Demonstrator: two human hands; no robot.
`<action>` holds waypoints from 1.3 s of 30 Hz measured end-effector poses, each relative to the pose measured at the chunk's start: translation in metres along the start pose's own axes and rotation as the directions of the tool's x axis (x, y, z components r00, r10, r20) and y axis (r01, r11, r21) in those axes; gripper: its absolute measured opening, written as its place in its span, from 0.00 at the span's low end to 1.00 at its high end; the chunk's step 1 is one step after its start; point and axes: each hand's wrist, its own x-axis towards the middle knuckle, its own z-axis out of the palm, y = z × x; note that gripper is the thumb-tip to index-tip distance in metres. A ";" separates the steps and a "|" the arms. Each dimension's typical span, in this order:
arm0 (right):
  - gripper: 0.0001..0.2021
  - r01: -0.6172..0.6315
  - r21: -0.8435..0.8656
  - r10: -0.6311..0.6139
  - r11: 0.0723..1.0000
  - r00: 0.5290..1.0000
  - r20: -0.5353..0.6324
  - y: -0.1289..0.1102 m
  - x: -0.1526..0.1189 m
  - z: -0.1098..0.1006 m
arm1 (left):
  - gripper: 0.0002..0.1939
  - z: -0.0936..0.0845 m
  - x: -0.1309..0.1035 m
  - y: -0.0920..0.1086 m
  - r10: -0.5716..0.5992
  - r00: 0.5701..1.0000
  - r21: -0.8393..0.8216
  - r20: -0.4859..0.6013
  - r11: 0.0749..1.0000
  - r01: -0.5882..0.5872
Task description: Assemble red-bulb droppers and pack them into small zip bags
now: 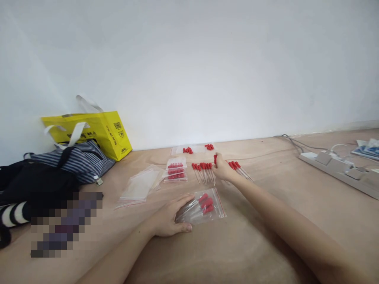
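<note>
My left hand (171,217) curls around the closed end of a clear zip bag (219,215) lying on the table. Inside the bag are several glass droppers with red rubber bulbs (207,203), bulbs toward the zip. Farther off, my right hand (222,169) pinches a dropper by its red bulb (215,159); its glass tube is hidden by the hand. Loose droppers (204,167) lie in a row to the left of that hand, and more droppers (235,165) lie to its right.
Filled bags (175,172) sit stacked behind my left hand, beside flat zip bags (139,183). Red bulbs (187,150) lie on a clear sheet near the wall. A yellow bag (109,134) and striped bag (85,157) stand left; a power strip (337,169) lies right.
</note>
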 end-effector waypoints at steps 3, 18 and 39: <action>0.25 -0.019 0.301 0.033 0.953 0.999 -0.041 0.015 -0.024 -0.013 | 0.39 0.000 0.001 0.000 0.022 1.000 0.016 0.015 1.000 -0.023; 0.25 -0.099 0.867 0.208 0.489 0.978 -0.006 0.020 -0.079 0.016 | 0.39 -0.001 0.002 0.001 0.015 1.000 0.033 0.013 0.999 -0.015; 0.20 -0.235 0.625 -0.021 0.745 0.927 0.375 0.020 -0.086 0.012 | 0.40 0.001 0.002 -0.003 0.003 1.000 0.003 0.011 1.000 -0.003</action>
